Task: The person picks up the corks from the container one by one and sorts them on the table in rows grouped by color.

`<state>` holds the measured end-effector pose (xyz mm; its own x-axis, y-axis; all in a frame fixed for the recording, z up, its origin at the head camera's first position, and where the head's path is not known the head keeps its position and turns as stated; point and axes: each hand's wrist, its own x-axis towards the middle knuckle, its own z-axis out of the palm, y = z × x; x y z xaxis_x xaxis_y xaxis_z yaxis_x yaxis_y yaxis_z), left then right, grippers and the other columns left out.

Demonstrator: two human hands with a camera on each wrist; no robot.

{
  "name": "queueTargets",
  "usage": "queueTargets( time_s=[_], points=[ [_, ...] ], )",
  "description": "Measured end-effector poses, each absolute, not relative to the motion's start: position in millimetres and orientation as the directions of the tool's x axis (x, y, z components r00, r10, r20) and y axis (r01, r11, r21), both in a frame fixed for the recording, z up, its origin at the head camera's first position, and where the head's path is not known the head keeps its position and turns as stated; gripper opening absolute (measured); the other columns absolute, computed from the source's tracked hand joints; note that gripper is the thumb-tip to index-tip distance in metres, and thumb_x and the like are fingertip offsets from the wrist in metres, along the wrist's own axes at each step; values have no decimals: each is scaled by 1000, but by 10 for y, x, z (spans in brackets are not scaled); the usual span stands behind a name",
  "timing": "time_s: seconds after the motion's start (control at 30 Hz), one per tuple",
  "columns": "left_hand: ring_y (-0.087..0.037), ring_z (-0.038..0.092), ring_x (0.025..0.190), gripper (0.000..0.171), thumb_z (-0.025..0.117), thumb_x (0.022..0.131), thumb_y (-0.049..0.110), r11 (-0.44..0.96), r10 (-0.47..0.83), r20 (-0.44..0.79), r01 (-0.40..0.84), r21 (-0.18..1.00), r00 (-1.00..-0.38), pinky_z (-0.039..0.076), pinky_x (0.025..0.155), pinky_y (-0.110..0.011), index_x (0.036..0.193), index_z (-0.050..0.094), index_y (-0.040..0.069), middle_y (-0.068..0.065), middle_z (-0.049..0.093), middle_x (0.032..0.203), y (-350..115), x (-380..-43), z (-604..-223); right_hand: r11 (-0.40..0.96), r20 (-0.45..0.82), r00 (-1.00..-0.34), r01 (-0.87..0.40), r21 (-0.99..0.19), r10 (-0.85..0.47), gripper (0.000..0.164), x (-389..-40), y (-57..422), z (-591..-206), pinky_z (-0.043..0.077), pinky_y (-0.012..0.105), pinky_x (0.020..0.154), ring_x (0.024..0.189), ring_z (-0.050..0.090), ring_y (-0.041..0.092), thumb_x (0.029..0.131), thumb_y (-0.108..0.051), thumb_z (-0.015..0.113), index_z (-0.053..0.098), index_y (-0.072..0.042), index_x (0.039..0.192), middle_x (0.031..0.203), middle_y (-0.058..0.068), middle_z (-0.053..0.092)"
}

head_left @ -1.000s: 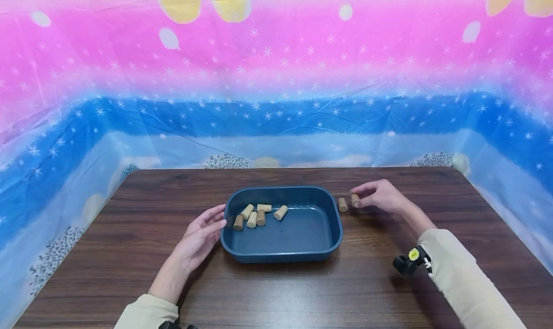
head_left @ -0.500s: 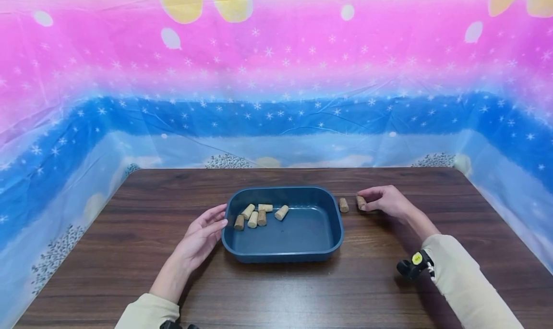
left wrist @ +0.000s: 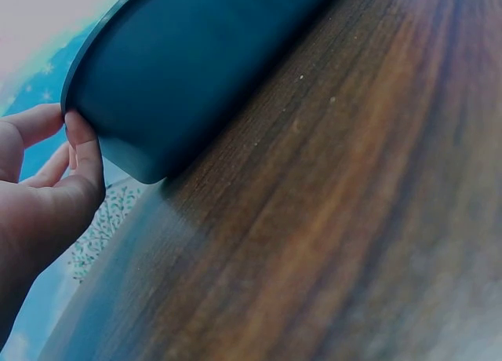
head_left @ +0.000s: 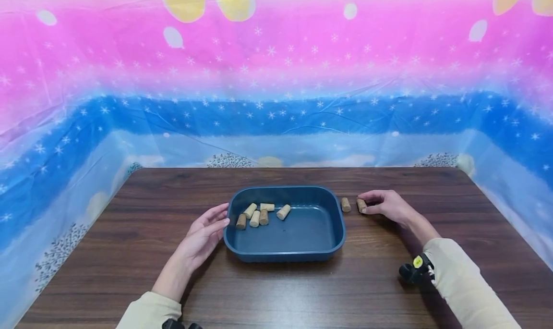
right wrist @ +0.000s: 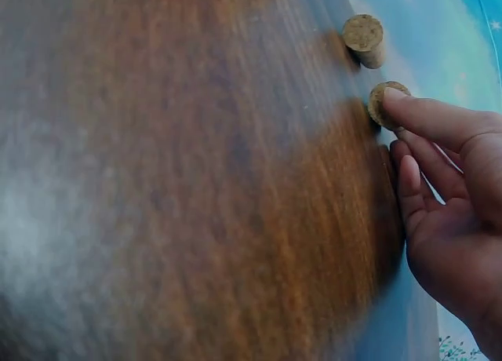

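Note:
A dark blue plastic tray [head_left: 282,257] stands on the table. My left hand [head_left: 203,235] is at its left end, thumb and forefinger pinching the rim, as the left wrist view also shows. Several corks lie together in the tray's left half, one of them a brown cork [head_left: 241,222]; a pale cork [head_left: 283,212] lies a little apart to their right. Outside the right wall stands a brown cork [head_left: 345,204]. Just right of it, my right hand [head_left: 389,206] pinches another cork [head_left: 361,205] between thumb and fingers, upright at the tabletop.
The dark wooden table [head_left: 276,295] has its far edge close to a pink and blue patterned cloth [head_left: 276,113], which hangs behind it and along both sides. A small black camera [head_left: 414,269] is strapped to the right sleeve.
My right hand has moved slightly right and down with its cork, widening the gap to the standing cork. The left hand keeps its place on the tray.

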<state>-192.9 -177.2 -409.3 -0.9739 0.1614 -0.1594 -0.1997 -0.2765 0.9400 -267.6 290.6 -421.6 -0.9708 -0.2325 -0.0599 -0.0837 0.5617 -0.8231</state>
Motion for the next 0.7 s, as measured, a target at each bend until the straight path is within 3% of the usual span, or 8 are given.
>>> queueTargets(
  time_s=[0.7],
  points=[
    [-16,53,107,50,53,96,-2,-289,163,-155,-198,937,-974,47,91,-24,143,36,-4,-11,46,122,-1766,-1927,-4088,537,-44,-966,-103,-837,-254,52,-2701,2932,-4260,47,27,85,110,54,31,79,-8,78,58,7,125,116,18,62]
  ],
)
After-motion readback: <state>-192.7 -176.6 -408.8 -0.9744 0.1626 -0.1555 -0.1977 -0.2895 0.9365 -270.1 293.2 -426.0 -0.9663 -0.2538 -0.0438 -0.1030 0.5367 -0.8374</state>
